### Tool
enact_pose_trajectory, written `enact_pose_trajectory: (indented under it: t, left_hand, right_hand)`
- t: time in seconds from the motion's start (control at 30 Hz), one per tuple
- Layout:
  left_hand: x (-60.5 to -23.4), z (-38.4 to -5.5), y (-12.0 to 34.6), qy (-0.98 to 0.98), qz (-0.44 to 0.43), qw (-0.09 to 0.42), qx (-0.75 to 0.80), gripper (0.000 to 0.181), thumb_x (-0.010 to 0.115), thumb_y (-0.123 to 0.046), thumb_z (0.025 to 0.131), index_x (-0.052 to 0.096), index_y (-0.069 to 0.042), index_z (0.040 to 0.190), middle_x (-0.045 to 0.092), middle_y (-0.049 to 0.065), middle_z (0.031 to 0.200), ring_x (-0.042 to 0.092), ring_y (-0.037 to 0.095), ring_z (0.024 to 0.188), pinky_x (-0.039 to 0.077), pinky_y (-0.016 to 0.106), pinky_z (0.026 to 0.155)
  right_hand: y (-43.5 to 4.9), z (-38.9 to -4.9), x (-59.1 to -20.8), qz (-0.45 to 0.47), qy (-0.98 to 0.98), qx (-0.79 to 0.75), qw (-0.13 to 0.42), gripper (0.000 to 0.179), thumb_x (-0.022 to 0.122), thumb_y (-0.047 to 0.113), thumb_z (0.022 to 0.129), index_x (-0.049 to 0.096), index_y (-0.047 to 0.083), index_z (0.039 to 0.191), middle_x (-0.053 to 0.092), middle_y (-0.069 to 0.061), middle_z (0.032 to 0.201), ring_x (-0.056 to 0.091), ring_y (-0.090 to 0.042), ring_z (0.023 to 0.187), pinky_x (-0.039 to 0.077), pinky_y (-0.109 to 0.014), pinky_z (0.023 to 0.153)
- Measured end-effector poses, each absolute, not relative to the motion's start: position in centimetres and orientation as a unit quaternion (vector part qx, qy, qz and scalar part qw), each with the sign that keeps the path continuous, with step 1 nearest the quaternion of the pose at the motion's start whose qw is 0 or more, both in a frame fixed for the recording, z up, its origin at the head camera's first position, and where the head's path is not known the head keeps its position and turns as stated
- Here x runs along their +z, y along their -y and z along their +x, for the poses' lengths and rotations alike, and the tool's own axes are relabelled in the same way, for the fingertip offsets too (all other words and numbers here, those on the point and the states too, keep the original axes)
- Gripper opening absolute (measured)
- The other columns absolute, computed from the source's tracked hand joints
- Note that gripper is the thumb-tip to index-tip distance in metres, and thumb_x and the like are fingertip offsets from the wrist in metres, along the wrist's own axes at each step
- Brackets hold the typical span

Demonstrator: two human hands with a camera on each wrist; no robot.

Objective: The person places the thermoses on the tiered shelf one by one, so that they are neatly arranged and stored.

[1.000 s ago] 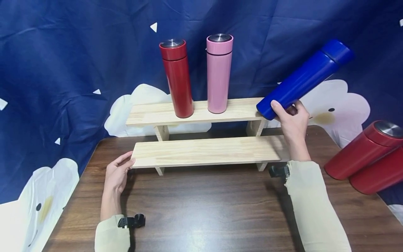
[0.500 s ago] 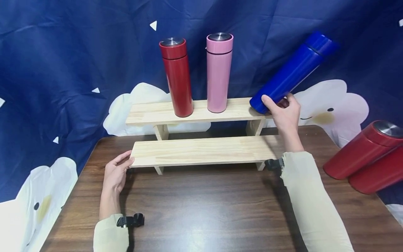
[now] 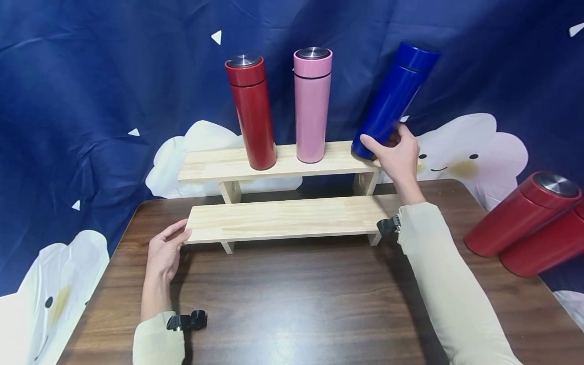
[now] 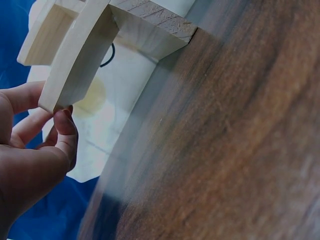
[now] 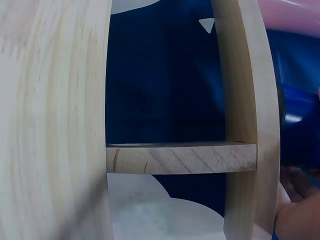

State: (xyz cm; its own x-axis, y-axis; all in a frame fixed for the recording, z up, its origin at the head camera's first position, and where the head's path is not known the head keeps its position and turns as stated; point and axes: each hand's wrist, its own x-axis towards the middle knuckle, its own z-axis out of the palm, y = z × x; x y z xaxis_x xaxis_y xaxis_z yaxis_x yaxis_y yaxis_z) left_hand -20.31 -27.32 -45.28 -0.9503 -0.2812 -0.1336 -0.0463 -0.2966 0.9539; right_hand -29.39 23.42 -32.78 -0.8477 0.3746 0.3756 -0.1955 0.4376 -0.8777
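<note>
My right hand (image 3: 398, 156) grips a blue thermos bottle (image 3: 388, 101) near its base. The bottle leans to the right, its bottom at the right part of the upper shelf (image 3: 214, 162). In the right wrist view the blue thermos bottle (image 5: 300, 130) shows only in part, beside the board edge. My left hand (image 3: 165, 253) pinches the left end of the lower shelf (image 3: 283, 218); in the left wrist view its fingers and thumb close round the board end (image 4: 67, 75). A red thermos bottle (image 3: 253, 116) and a pink thermos bottle (image 3: 312, 109) stand upright on the upper shelf.
Two more red thermos bottles, a nearer one (image 3: 520, 218) and one partly behind it (image 3: 547, 248), are at the right edge of the brown table (image 3: 283, 304). A dark blue curtain (image 3: 114, 76) with white cloud shapes hangs behind the two-tier wooden stand.
My right hand has moved left with the blue bottle, which has tipped closer to upright. The left hand keeps its hold on the lower shelf. The whole view has shifted slightly.
</note>
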Motion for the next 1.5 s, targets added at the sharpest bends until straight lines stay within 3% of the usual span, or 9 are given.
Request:
enact_pose_trajectory:
  t: [0.63,1.03,1.5]
  left_hand:
    - [-45.5,-20.1,27.5,0.585,0.15,0.075,-0.793,0.027,0.07,0.012,0.089,0.074,0.001,0.113,0.072,0.002,0.096,0.063,0.01,0.079,0.049,0.018,0.068]
    - [-45.6,-20.1,27.5,0.589,0.145,0.075,-0.792,0.026,0.069,0.013,0.089,0.075,-0.001,0.111,0.072,0.002,0.096,0.064,0.01,0.079,0.049,0.018,0.068]
    - [-45.3,-20.4,27.4,0.588,0.144,0.074,-0.792,0.027,0.07,0.011,0.088,0.073,0.002,0.114,0.072,0.003,0.096,0.063,0.011,0.079,0.048,0.018,0.068]
  right_hand:
    - [-22.7,-30.7,-32.0,-0.049,0.842,0.478,0.246,0.081,0.081,0.059,0.076,0.059,0.012,0.138,0.068,-0.012,0.124,0.061,-0.022,0.106,0.046,-0.028,0.087]
    - [-22.4,-30.8,-32.3,-0.042,0.852,0.468,0.231,0.087,0.08,0.058,0.078,0.052,0.011,0.146,0.063,-0.013,0.133,0.061,-0.025,0.115,0.048,-0.04,0.1]
    - [-22.5,-30.9,-32.3,-0.045,0.854,0.468,0.224,0.09,0.08,0.058,0.078,0.048,0.012,0.148,0.06,-0.013,0.138,0.059,-0.026,0.12,0.046,-0.04,0.105]
